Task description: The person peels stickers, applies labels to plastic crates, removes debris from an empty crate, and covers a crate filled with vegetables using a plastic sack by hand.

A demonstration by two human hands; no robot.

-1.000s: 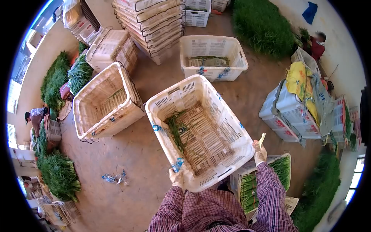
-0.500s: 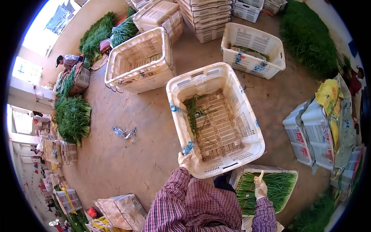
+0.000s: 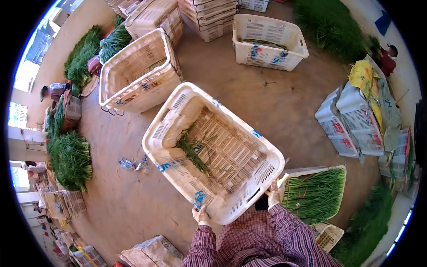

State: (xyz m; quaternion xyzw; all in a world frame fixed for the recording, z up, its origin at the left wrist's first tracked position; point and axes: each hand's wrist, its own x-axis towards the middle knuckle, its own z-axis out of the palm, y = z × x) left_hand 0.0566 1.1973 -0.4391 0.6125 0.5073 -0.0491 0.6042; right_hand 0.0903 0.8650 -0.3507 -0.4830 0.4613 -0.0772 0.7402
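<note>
We have our left hand (image 3: pixel 201 216) and right hand (image 3: pixel 275 196) clamped on the white crate (image 3: pixel 231 144). Beyond the left lie loose stalks (image 3: pixel 193 154) inside; beside the right, packed greens (image 3: pixel 316 198).

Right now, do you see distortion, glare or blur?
Head view: strong wide-angle bending with black corners; same view, glare washes out the bright window openings, far left; same view, the large white perforated plastic crate looks fairly sharp, the dark green leafy heap, lower right, softer.
</note>
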